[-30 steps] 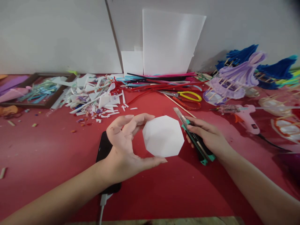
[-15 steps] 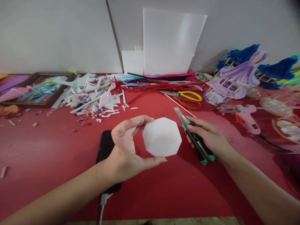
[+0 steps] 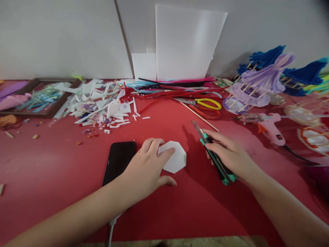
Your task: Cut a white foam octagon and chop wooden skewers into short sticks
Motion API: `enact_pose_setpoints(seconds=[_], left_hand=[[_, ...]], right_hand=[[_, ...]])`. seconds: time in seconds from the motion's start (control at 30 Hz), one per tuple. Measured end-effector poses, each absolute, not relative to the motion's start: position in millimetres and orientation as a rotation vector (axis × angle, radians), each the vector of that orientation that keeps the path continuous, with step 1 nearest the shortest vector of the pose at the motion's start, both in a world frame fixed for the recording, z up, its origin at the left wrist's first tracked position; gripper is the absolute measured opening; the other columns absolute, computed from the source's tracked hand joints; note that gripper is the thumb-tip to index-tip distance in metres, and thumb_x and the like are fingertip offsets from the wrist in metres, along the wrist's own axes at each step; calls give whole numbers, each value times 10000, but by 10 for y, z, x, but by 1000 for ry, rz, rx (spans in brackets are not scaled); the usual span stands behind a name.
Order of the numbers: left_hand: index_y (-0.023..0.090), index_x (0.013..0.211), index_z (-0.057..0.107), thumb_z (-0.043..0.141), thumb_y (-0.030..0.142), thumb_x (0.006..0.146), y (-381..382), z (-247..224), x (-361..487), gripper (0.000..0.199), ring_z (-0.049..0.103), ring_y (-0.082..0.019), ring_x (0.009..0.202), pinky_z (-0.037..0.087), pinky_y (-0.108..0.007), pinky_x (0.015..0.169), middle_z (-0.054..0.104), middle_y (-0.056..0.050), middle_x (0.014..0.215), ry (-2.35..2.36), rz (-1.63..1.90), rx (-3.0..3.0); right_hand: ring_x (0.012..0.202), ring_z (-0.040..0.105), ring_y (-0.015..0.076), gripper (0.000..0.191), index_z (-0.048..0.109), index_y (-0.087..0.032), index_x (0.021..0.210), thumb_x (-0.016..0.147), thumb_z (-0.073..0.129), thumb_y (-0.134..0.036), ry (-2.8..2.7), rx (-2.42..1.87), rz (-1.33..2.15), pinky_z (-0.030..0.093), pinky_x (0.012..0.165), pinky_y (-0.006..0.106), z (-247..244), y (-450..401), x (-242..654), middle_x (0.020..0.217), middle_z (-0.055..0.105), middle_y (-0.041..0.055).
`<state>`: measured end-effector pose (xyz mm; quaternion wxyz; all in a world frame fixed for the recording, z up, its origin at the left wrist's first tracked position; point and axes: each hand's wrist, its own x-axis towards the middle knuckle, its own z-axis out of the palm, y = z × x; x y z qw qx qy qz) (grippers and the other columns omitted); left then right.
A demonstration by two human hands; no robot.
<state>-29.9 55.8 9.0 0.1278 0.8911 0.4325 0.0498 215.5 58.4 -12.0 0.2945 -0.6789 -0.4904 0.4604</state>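
A white octagonal piece [image 3: 176, 159], foam or thick card, lies flat on the red tabletop [image 3: 190, 209]. Over its left part rests my left hand [image 3: 151, 161], fingers spread, the index finger on top of the piece and the thumb off its near edge. To the right, my right hand [image 3: 228, 151] is wrapped round a green and black utility knife [image 3: 214, 156]. Its blade is out and points up and to the left, apart from the octagon. A black phone [image 3: 120, 161] with a white cable lies partly under my left forearm.
White scraps [image 3: 102, 103] pile up at the back left beside a brown frame [image 3: 48, 111]. Coloured pipe cleaners [image 3: 174, 89] and yellow-handled pliers [image 3: 208, 103] lie at the back. A pink glue gun [image 3: 273, 128] and a purple umbrella-like craft [image 3: 264, 80] stand right. White sheets [image 3: 189, 44] lean on the wall.
The octagon has come down onto the table. My left hand has turned from gripping its edges to lying over it with spread fingers. My right hand has barely moved with the knife.
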Motion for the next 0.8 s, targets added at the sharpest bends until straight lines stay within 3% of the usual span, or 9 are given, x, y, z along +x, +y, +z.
enact_pose_setpoints(seconds=[0.1, 0.2, 0.3, 0.43, 0.6, 0.8], left_hand=[[142, 1207, 569, 689, 362, 819, 521, 89, -247, 462, 484, -302, 1249, 465, -444, 1020, 508, -145, 1361, 1238, 127, 2652], [78, 1238, 549, 574, 237, 892, 493, 59, -174, 381, 522, -279, 1234, 468, -410, 1033, 564, -152, 1319, 1181, 59, 2763], [66, 1299, 511, 510, 133, 888, 476, 34, -105, 416, 517, -298, 1248, 469, -425, 1031, 567, -163, 1318, 1069, -71, 2897], [43, 1364, 454, 493, 154, 895, 416, 20, -41, 484, 537, -312, 1222, 515, -413, 978, 570, -185, 1311, 1136, -79, 2975], [16, 1221, 604, 457, 49, 827, 259, -35, -9, 422, 657, -282, 1005, 605, -354, 768, 660, -177, 1191, 1185, 104, 3062], [33, 1152, 659, 423, 21, 797, 234, -43, 5, 427, 669, -278, 986, 612, -344, 717, 690, -161, 1157, 1195, 211, 3078]], right_hand=[[875, 678, 220, 481, 580, -294, 1316, 837, 560, -324, -1555, -1750, 1127, 562, 741, 351, -66, 422, 2089, 967, 708, 59], [1174, 577, 244, 478, 535, -318, 1354, 877, 523, -303, -1774, -1613, 1094, 493, 956, 396, -48, 295, 2052, 1253, 633, 64], [1101, 613, 232, 482, 503, -311, 1382, 901, 483, -281, -1893, -1588, 1074, 524, 902, 385, -55, 243, 2046, 1151, 664, 76], [949, 645, 186, 476, 496, -294, 1386, 914, 442, -261, -1977, -1570, 1068, 540, 833, 333, -43, 238, 2020, 1026, 659, 68], [910, 634, 172, 492, 469, -297, 1400, 915, 425, -234, -2049, -1581, 1018, 540, 817, 329, -51, 215, 1971, 1017, 631, 64], [926, 638, 190, 497, 446, -294, 1417, 924, 412, -237, -2073, -1610, 988, 553, 825, 353, -75, 188, 1961, 1024, 619, 77]])
